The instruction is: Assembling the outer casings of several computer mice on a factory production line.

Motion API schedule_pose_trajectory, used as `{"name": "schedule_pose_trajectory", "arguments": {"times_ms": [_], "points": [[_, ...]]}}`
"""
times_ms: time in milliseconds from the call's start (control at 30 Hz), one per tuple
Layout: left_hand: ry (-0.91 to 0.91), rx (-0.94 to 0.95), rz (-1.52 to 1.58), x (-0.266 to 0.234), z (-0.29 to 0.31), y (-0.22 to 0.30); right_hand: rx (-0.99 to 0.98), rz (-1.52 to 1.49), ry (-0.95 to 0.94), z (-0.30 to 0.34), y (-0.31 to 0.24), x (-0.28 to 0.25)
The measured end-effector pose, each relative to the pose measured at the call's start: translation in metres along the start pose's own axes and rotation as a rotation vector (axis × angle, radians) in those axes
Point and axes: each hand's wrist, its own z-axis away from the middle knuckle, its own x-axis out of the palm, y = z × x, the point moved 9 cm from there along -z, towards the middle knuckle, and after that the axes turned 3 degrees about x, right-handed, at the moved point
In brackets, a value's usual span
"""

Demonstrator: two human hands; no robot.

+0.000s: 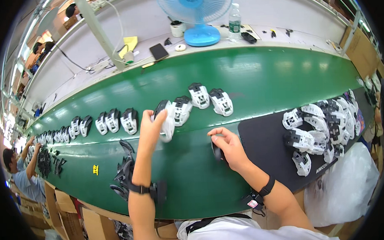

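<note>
While our left hand (152,124) holds a white shell (169,126) over the bench's (198,183) middle, fingers clamped on its side, our right hand (229,147) pinches a dark part (217,152) just off the left edge of the mat (264,136). Both look light, stiff, smooth and perhaps slippery, so we'd grip their sides, sparing thin rims. Beyond our glossy bench's far edge stands a fan (201,35); a co-worker (28,176) is near its left end.

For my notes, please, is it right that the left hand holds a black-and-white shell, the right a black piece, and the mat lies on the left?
Not quite: the head view shows the mat on the right. The left hand holds a black-and-white shell, the right hand a black piece.
</note>
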Motion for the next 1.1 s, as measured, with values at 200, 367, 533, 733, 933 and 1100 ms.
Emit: {"name": "schedule_pose_trajectory", "arguments": {"times_ms": [200, 367, 533, 733, 933, 1100], "points": [[-0.215, 0.092, 0.424, 0.086, 0.103, 0.033, 0.002, -0.348, 0.115, 0.013, -0.02, -0.009], [-0.275, -0.136, 0.648, 0.119, 0.122, 0.014, -0.105, -0.196, 0.24, 0.011, -0.01, -0.018], [-0.155, -0.092, 0.528, 0.107, 0.125, 0.003, -0.209, 0.197, 0.22, 0.009, -0.013, -0.015], [-0.118, -0.015, 0.428, 0.107, 0.124, 0.008, -0.165, 0.208, 0.202, 0.002, 0.003, -0.02], [-0.06, -0.028, 0.43, 0.098, 0.126, 0.001, -0.21, 0.488, 0.174, 0.012, -0.013, -0.002], [-0.07, -0.006, 0.457, 0.099, 0.126, 0.007, -0.267, 0.513, 0.2, 0.013, -0.019, -0.012]]}}
